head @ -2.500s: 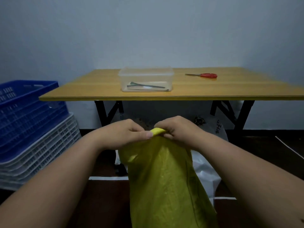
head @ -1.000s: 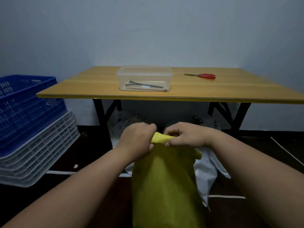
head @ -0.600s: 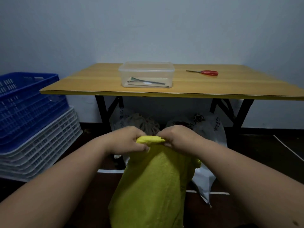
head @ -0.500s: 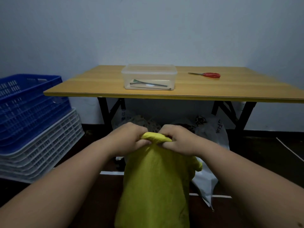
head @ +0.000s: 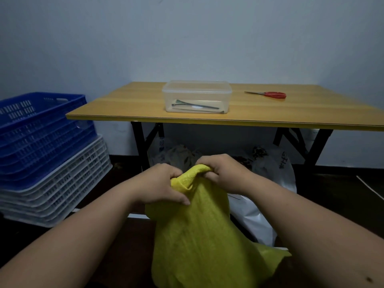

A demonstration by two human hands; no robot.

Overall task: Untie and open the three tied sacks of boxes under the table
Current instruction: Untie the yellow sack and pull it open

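A yellow woven sack [head: 199, 235] stands on the floor in front of me, its bunched top between my hands. My left hand [head: 164, 186] grips the sack's top from the left, thumb pressed over the fabric. My right hand [head: 220, 171] grips the same bunched top from the right, fingers curled into it. Behind it a white sack [head: 255, 217] lies on the floor. Under the wooden table [head: 270, 119] sit two more pale sacks, one on the left [head: 176, 154] and one on the right [head: 276, 163]. Any tie on the yellow sack is hidden by my fingers.
A clear plastic box [head: 197, 96] with thin tools inside and red-handled scissors [head: 270, 94] lie on the table. Stacked blue crates [head: 37, 129] over white crates [head: 62, 183] stand at the left. Black table legs [head: 141, 146] frame the space underneath.
Both hands kept hold of the yellow sack's top and worked it, twisting and pulling; the bunched top now shows a looser fold between them. The sack has sagged wider at its base.
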